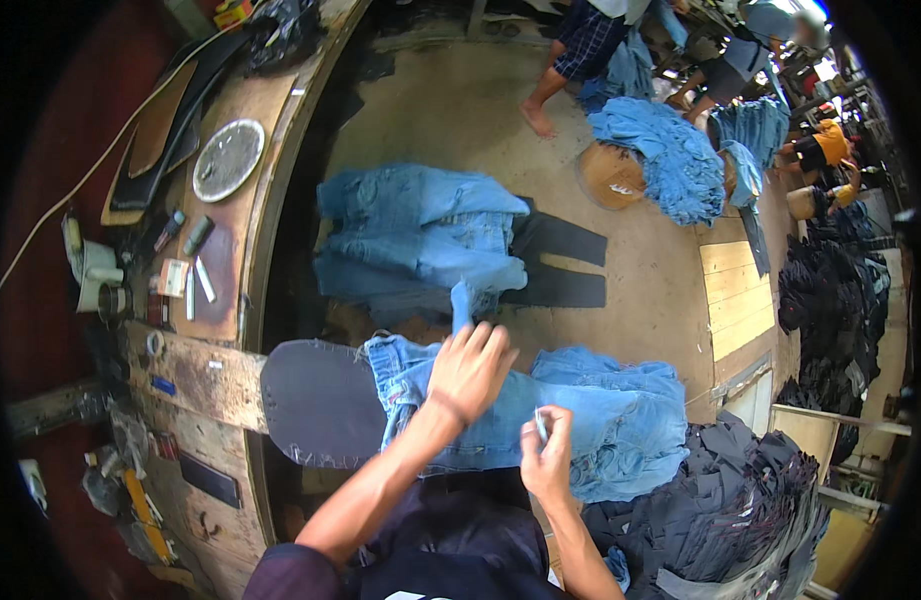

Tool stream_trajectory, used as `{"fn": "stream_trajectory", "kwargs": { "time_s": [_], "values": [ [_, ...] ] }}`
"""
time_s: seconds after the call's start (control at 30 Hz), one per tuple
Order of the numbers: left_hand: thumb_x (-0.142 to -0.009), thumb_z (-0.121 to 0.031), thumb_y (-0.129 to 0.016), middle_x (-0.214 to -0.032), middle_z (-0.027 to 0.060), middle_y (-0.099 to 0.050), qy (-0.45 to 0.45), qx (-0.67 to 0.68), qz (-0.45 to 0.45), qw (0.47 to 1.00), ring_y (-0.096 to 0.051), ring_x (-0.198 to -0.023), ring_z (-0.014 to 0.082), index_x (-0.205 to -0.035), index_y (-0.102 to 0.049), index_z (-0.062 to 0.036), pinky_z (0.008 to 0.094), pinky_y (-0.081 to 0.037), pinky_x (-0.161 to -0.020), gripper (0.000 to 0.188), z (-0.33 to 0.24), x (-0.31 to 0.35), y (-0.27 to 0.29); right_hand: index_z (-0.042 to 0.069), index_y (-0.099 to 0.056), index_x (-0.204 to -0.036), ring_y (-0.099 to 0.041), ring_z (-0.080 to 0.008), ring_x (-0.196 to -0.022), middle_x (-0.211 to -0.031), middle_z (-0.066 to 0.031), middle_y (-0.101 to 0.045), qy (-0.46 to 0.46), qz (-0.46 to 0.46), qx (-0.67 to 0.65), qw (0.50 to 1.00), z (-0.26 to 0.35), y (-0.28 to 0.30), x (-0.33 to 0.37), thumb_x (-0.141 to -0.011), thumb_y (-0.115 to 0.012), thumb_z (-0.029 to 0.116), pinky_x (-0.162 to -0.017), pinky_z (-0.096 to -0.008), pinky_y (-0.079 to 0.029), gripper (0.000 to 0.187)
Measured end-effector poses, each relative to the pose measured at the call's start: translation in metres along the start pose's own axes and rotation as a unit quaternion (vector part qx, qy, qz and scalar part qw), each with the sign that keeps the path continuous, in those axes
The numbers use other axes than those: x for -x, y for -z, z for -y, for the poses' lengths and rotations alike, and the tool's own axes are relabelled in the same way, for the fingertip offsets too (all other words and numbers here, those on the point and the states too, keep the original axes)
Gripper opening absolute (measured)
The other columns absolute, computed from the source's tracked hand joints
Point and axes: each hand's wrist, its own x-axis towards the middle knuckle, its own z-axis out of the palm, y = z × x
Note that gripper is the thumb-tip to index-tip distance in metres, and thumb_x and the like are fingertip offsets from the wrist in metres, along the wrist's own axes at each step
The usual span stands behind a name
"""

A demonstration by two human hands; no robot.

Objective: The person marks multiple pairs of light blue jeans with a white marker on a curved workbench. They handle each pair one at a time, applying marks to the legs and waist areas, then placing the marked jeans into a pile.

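Observation:
Blue jeans [515, 420] lie across a narrow board covered in dark cloth [315, 405], whose rounded end sticks out past the waistband on the left. My left hand [470, 368] rests palm down over the far edge of the jeans, its fingers stretched out. Close to the near side of the same leg, my right hand [548, 452] is closed on a small, thin, pale stick-like tool; its exact kind is too small to tell. A strip of blue denim [461, 305] shows just beyond my left fingertips. The rest of the jeans bunches toward the right.
Beyond the board, folded blue jeans [420, 235] lie over dark trousers [570, 262]. A wooden bench [235, 215] on the left holds a round dish [228, 160]. Dark garments [720, 510] pile up at the right. Other people work farther back, near heaped denim [665, 150].

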Motion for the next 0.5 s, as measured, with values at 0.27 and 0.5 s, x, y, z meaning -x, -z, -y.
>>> {"fn": "stream_trajectory", "kwargs": {
  "time_s": [0.27, 0.5],
  "values": [
    [-0.089, -0.021, -0.078, -0.120, 0.0058, -0.067, -0.052, -0.016, 0.000, 0.999, -0.061, -0.117, 0.0283, -0.117, -0.071, -0.0102, 0.0463, -0.045, -0.102, 0.031, 0.004, 0.109, 0.013, 0.005, -0.076, -0.104, -0.067, -0.0315, -0.077, -0.088, -0.0100, -0.076, 0.212, 0.107, 0.194, 0.952, -0.002, -0.007, -0.014, -0.085, -0.078, 0.001, -0.070, -0.0398, -0.055, 0.020],
    [-0.089, -0.017, -0.076, -0.120, 0.0052, -0.066, -0.082, -0.028, 0.014, 0.996, -0.059, -0.119, 0.0288, -0.109, -0.070, -0.0110, 0.0475, -0.044, -0.102, 0.022, 0.013, 0.104, 0.024, 0.001, -0.068, -0.104, -0.053, -0.0111, -0.068, -0.078, -0.0052, -0.064, 0.032, 0.055, 0.084, 0.994, -0.004, -0.003, -0.010, -0.102, -0.071, 0.012, -0.061, -0.0303, -0.046, 0.011]
  ]
}}
